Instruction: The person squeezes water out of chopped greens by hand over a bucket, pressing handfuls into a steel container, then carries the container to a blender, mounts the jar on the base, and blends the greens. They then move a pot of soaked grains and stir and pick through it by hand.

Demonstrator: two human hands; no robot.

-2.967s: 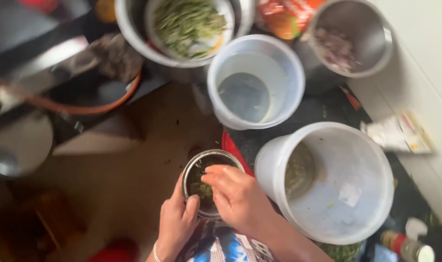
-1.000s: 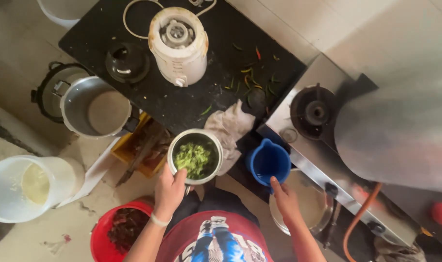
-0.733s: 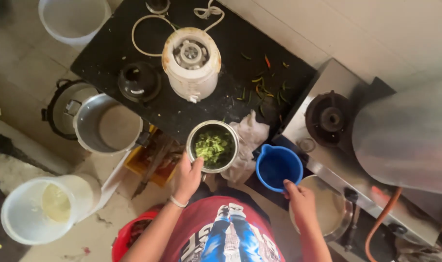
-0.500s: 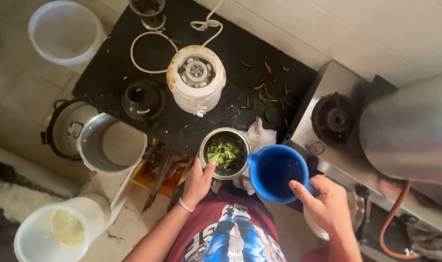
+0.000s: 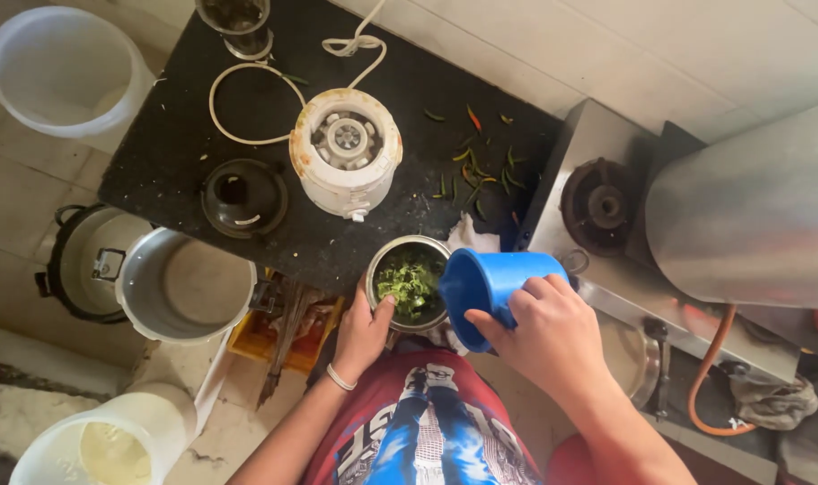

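Nearby, white mixer base (image 5: pixel 346 151), perhaps scattered chillies (image 5: pixel 477 167).

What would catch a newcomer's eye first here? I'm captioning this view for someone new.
The bright blue plastic mug, tipped by the right hand toward the round steel jar of chopped greens, which the left hand steadies. Behind them, a white mixer base stands on the black counter.

head view, straight down, near counter (image 5: pixel 184 153)

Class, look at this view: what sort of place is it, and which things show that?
Most likely a home kitchen. A gas burner sits beside a black counter holding a white mixer base, and scattered chillies lie on it.
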